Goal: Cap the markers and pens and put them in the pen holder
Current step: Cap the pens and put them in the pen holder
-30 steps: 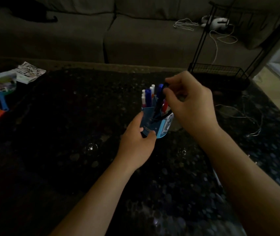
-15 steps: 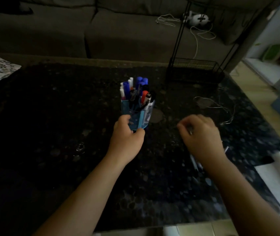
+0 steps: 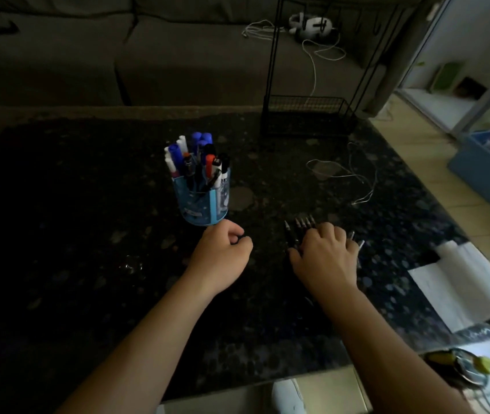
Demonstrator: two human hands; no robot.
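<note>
A blue pen holder (image 3: 202, 201) stands upright on the dark speckled table (image 3: 88, 234), packed with several capped markers and pens (image 3: 196, 153) in blue, white, red and black. My left hand (image 3: 223, 255) rests just in front of the holder, apart from it, its fingers loosely curled around nothing. To the right, my right hand (image 3: 326, 255) lies palm down on a row of dark uncapped pens (image 3: 303, 224) whose metal tips point away from me. Its fingers curl down over the pens and hide whether any is gripped.
A black wire rack (image 3: 306, 118) stands at the table's far edge, with a thin white cable (image 3: 345, 174) lying in front of it. White paper (image 3: 461, 282) sits at the right edge. A sofa (image 3: 178, 55) lies beyond; a blue bin (image 3: 488, 171) is on the floor.
My right hand left the holder and came down onto the loose pens at the right. My left hand let go of the holder and drew back slightly.
</note>
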